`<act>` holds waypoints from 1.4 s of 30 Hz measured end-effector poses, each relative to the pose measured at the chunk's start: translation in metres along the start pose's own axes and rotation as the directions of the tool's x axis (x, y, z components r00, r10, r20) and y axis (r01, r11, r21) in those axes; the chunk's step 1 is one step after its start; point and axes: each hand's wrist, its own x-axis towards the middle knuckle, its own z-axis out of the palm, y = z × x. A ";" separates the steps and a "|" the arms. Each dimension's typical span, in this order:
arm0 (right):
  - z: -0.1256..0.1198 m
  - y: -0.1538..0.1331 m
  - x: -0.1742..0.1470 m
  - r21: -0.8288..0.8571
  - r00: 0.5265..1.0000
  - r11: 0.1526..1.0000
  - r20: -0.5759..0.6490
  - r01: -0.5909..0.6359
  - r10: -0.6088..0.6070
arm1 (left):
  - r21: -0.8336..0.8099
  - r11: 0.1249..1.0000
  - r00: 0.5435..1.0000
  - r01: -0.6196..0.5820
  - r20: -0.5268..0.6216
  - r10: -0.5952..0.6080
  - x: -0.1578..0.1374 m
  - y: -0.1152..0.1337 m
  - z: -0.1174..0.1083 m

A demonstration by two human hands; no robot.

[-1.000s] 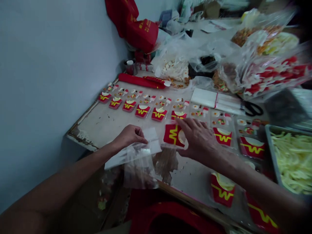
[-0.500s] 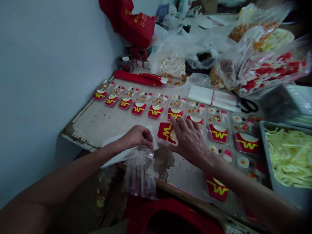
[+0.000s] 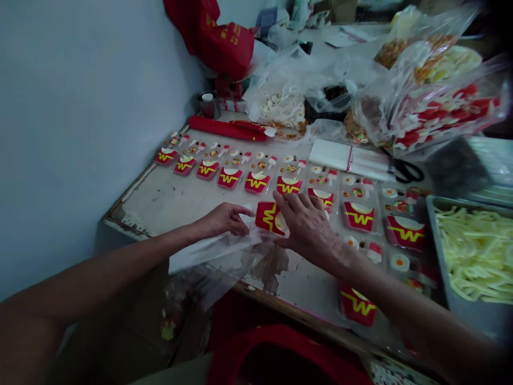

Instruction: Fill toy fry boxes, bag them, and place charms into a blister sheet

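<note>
My right hand (image 3: 308, 222) lies over a small red fries carton (image 3: 267, 217) with a yellow zigzag mark, turned sideways near the table's front. Its fingers and thumb close round the carton's right end, which they partly hide. Just left of it, my left hand (image 3: 230, 220) has its forefinger stretched toward the carton. The thumb and other fingers of that hand seem to grip a thin clear plastic bag (image 3: 224, 256). The bag's mouth reaches the carton, and the rest trails blurred over the table edge. Behind stands a row of similar cartons (image 3: 230, 178) with miniature food pieces in clear plastic.
A metal tray (image 3: 436, 251) of pale yellow strips (image 3: 476, 256) stands at the right. Black-handled scissors (image 3: 409, 172) lie beside a banded stack of clear bags (image 3: 331, 155). Plastic bags of red and white pieces (image 3: 449, 115) fill the back. A wall (image 3: 80, 133) borders the left.
The left hand has moved slightly up and left, its forefinger now extended. The clear bag has swung out from hanging down to a slanting, blurred spread. The carton has shifted slightly left.
</note>
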 end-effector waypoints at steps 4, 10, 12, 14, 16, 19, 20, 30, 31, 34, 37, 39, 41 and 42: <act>0.005 -0.005 -0.005 0.013 0.998 0.999 0.052 0.035 -0.035 | 0.046 0.999 0.999 -0.029 -0.043 0.031 -0.003 0.007 -0.002; 0.020 0.006 -0.012 0.232 0.961 0.960 0.187 0.158 -0.204 | 0.154 0.987 0.999 -0.038 0.039 0.032 -0.002 0.007 -0.005; 0.023 0.011 -0.008 0.282 0.946 0.942 0.213 0.181 -0.245 | 0.163 0.987 0.998 -0.007 0.064 -0.003 -0.001 0.007 -0.007; 0.024 0.014 -0.003 0.313 0.934 0.933 0.244 0.178 -0.260 | 0.146 0.988 0.996 0.046 0.074 -0.058 -0.001 0.009 -0.009; 0.024 0.014 -0.001 0.322 0.929 0.936 0.286 0.139 -0.236 | 0.123 0.988 0.992 0.097 0.063 -0.105 -0.001 0.011 -0.012; 0.025 0.010 0.000 0.364 0.927 0.927 0.307 0.094 -0.214 | 0.089 0.989 0.992 0.118 0.043 -0.122 -0.002 0.013 -0.016; 0.026 0.008 -0.001 0.377 0.929 0.921 0.299 0.092 -0.216 | 0.082 0.990 0.992 0.113 0.042 -0.117 -0.003 0.013 -0.018; 0.029 -0.007 0.006 0.271 0.927 0.953 0.305 0.134 -0.217 | 0.126 0.986 0.989 0.109 0.083 -0.120 0.004 0.002 -0.024; 0.029 -0.008 0.007 0.256 0.928 0.956 0.300 0.145 -0.221 | 0.125 0.987 0.989 0.098 0.099 -0.111 0.007 0.001 -0.025; 0.030 -0.013 0.009 0.211 0.931 0.962 0.282 0.175 -0.232 | 0.119 0.992 0.988 0.031 0.145 -0.048 0.015 -0.004 -0.026; 0.034 -0.020 0.006 0.148 0.941 0.974 0.271 0.169 -0.204 | 0.099 0.995 0.980 0.003 0.196 -0.022 0.022 -0.006 -0.026; 0.038 -0.025 0.002 0.117 0.948 0.982 0.263 0.151 -0.177 | 0.096 0.995 0.973 -0.001 0.229 -0.021 0.025 -0.006 -0.023; 0.042 -0.029 -0.003 0.106 0.952 0.984 0.259 0.140 -0.163 | 0.124 0.992 0.965 -0.021 0.260 -0.012 0.026 -0.005 -0.019; 0.043 -0.031 -0.005 0.108 0.953 0.985 0.258 0.135 -0.159 | 0.148 0.988 0.963 -0.040 0.271 -0.002 0.026 -0.005 -0.016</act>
